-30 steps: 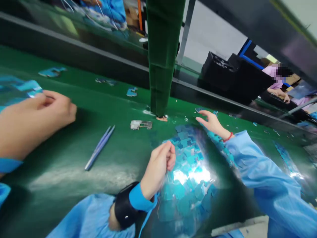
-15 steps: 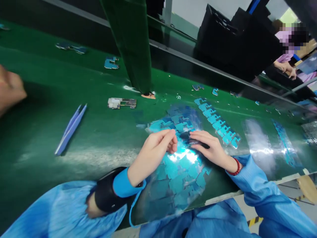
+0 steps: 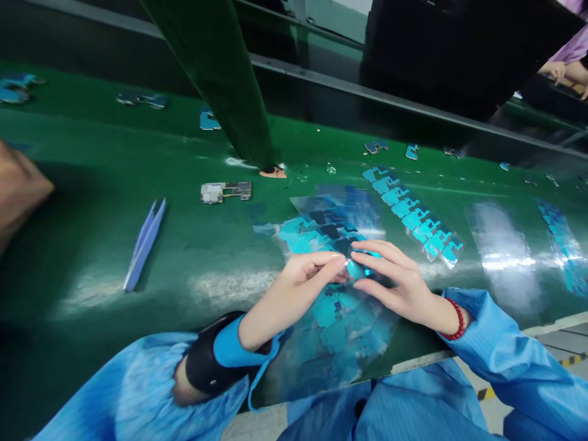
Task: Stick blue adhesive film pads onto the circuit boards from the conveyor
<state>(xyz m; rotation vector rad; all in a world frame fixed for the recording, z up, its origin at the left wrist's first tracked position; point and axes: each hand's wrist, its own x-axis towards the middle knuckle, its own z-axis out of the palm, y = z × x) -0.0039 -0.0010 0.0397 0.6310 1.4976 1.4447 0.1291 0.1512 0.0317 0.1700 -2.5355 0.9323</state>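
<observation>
A clear sheet [image 3: 335, 226] covered with blue cut-out stickers lies on the green belt [image 3: 92, 153] in front of me. My left hand [image 3: 298, 288] rests on it with thumb and fingers pinched at one sticker near the sheet's middle. My right hand [image 3: 395, 278] meets it fingertip to fingertip, its fingers curved and pressing on the same spot. A small dark piece shows between the fingertips; I cannot make out what it is. A black wrist strap [image 3: 206, 361] with a blue cord sits on my left forearm.
Blue tweezers [image 3: 144, 242] and a small circuit board [image 3: 226, 191] lie to the left. A second sticker strip [image 3: 413, 214] lies to the right, with more sheets [image 3: 500, 257] beyond. A green post [image 3: 215, 79] stands behind. Another person's hand [image 3: 18, 190] shows at the left edge.
My right hand came back from the far side of the belt to the sheet and joined my left hand. The view swung down and to the left; the other person's hand drew back.
</observation>
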